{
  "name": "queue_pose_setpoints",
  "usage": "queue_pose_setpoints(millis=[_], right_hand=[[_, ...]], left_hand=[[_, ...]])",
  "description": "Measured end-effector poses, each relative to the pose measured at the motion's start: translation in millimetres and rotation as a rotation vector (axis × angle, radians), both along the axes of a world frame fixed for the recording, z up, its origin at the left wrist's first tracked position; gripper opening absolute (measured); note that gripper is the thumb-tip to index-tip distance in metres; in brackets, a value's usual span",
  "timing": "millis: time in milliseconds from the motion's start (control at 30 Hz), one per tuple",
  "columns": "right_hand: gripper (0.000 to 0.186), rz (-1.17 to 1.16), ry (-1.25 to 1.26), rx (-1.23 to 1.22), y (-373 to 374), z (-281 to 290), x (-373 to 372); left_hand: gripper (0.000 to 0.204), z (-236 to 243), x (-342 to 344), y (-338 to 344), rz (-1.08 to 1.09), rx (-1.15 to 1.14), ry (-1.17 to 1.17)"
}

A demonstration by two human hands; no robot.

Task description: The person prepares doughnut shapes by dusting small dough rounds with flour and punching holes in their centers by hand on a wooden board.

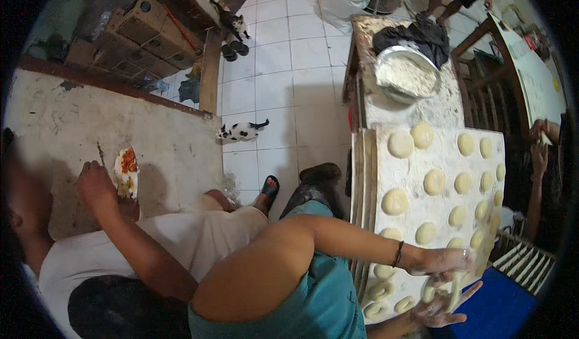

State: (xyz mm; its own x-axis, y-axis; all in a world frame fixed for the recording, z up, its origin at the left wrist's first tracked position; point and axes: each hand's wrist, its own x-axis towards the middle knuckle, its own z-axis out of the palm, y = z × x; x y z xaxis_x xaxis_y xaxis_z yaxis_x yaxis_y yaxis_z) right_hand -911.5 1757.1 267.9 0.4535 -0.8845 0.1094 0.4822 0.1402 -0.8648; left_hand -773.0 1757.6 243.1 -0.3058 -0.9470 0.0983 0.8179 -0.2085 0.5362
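Observation:
My left hand (443, 260), with a dark band at its wrist, is closed on the upper end of a pale strip of dough (455, 292). Just below it, my right hand (439, 312) has its fingers stretched apart, and the strip's lower end lies against them. Both hands are over the near right edge of a floured board (416, 215). Rows of round, flattened dough pieces (395, 201) cover the board. Close to my hands lie several looped dough pieces (380, 290). Flour whitens my fingers.
A metal bowl of flour (408, 74) stands on the floury table beyond the board, beside a black plastic bag (416, 36). At left, another person in white (175, 233) sits by food on paper (128, 171). A spotted cat (241, 131) is on the tiled floor. A blue surface (497, 306) lies at right.

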Motion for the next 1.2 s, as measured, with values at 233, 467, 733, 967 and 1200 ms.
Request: queue_pose_setpoints(millis=[233, 467, 733, 967, 1200], right_hand=[[0.043, 0.134, -0.375, 0.568, -2, -39, -73], [0.067, 0.125, 0.322, 0.279, 62, -11, -120], [0.032, -0.618, -0.412, 0.794, 98, -33, -106], [0.034, -0.253, -0.239, 0.856, 159, -40, -174], [0.042, -0.37, 0.108, 0.625, 78, -46, -150]], left_hand=[[0.036, 4, -72, 22, 0.242, 0.656, 0.356], [0.045, -11, -84, 69, -0.239, -0.213, -0.259], [0.037, 0, -152, 96, 0.229, 0.605, 0.145], [0.056, -26, -143, 144, -0.646, 0.714, 0.232], [0.062, -52, -124, 35, -0.208, 0.13, -0.953]])
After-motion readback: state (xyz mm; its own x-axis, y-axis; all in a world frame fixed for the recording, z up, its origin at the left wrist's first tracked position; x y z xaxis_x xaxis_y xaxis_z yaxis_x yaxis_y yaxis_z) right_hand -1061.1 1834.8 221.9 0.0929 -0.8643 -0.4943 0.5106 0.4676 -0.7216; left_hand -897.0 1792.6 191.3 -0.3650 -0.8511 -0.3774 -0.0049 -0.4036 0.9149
